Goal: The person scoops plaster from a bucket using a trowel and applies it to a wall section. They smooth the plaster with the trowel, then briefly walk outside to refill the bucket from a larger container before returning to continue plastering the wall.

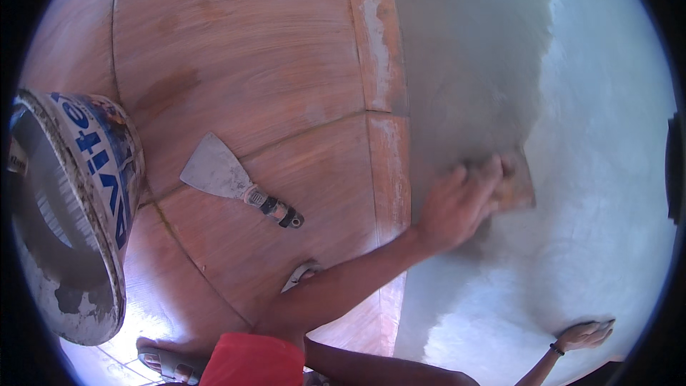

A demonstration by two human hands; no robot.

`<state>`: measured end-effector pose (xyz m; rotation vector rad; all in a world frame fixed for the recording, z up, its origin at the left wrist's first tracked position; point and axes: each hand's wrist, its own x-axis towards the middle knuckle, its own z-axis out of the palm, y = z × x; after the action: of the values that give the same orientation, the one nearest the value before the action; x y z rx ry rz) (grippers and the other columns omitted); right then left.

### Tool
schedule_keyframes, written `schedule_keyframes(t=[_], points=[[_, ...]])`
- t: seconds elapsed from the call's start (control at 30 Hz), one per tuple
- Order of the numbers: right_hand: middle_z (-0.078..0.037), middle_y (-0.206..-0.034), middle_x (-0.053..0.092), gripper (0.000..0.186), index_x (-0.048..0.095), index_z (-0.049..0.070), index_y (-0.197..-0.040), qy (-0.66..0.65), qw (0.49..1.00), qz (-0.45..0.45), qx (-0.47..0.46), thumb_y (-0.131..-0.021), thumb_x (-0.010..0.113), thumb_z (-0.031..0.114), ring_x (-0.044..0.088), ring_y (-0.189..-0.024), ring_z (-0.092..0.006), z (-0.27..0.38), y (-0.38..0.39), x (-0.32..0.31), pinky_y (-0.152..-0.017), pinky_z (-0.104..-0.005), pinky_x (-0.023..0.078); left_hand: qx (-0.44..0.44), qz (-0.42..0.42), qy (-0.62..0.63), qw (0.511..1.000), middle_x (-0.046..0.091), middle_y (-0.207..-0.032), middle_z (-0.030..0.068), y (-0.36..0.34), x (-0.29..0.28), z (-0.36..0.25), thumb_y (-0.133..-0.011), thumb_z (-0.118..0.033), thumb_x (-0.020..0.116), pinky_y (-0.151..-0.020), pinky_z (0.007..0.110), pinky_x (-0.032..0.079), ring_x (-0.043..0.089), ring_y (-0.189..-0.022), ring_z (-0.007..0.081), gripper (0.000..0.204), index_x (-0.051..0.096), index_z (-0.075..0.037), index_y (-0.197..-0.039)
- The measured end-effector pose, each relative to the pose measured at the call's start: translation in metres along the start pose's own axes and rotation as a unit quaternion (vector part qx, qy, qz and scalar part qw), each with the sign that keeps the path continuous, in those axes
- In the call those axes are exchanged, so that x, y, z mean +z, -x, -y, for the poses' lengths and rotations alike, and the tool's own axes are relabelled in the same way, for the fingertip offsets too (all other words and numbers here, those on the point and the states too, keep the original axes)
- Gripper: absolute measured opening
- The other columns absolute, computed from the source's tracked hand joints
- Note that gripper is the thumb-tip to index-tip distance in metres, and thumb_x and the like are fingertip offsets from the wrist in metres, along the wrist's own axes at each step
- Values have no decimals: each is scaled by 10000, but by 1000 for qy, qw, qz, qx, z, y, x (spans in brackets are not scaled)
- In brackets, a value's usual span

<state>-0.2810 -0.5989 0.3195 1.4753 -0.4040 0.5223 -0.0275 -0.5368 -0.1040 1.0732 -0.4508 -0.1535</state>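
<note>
My left hand (461,204) reaches across the middle, its fingers closed around a flat brownish putty blade (519,180) set against the wall (607,136). Motion blurs both the blade and the fingertips, so the handle cannot be made out. Around the blade a coat of wet grey plaster (471,50) meets the paler wall surface. At the lower right, my right hand (587,334), a dark band at its wrist, rests on the wall with fingers stretched out and nothing visible in it.
A wide putty knife (221,169) lies on the reddish tiled floor (236,50). A smeared bucket (107,164) with grey residue stands at the far left. Skirting tiles (386,164) run along the wall's foot. My sandalled foot (171,363) is at the lower left.
</note>
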Motion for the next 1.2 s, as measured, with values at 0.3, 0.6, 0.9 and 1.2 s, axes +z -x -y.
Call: schedule_keyframes(t=[0.3,0.6,0.9,1.2], points=[[-130,-1331,429,545,421,58,-1321,7,1000,-5,3,-951,243,415,347,-1246,-290,5,-5,-2,-1032,-451,247,-193,-159,6,968,575,-1032,212,-72,-47,53,-799,-246,624,-799,356,459,572,-952,306,463,489,36,-1140],[-123,-1330,433,550,419,46,-1319,0,1000,7,9,-950,247,415,344,-1247,-283,2,-1,-2,-1037,-443,239,40,-15,76,996,568,-1090,188,23,23,-29,-799,-172,641,-843,390,453,579,-888,265,553,400,31,-1253],[-114,-1329,438,557,425,52,-1316,3,1000,-3,19,-954,235,430,346,-1249,-275,5,-3,-4,-1033,-444,240,-244,-171,31,954,579,-969,211,-27,-29,55,-809,-266,612,-755,364,469,593,-881,285,470,485,28,-1154],[-112,-1323,447,567,426,58,-1317,13,999,-11,-30,-957,217,443,368,-1236,-277,-7,-1,1,-1023,-441,255,-48,20,106,993,614,-960,148,64,21,-41,-802,-311,649,-719,342,499,611,-867,251,603,432,-11,-1278]])
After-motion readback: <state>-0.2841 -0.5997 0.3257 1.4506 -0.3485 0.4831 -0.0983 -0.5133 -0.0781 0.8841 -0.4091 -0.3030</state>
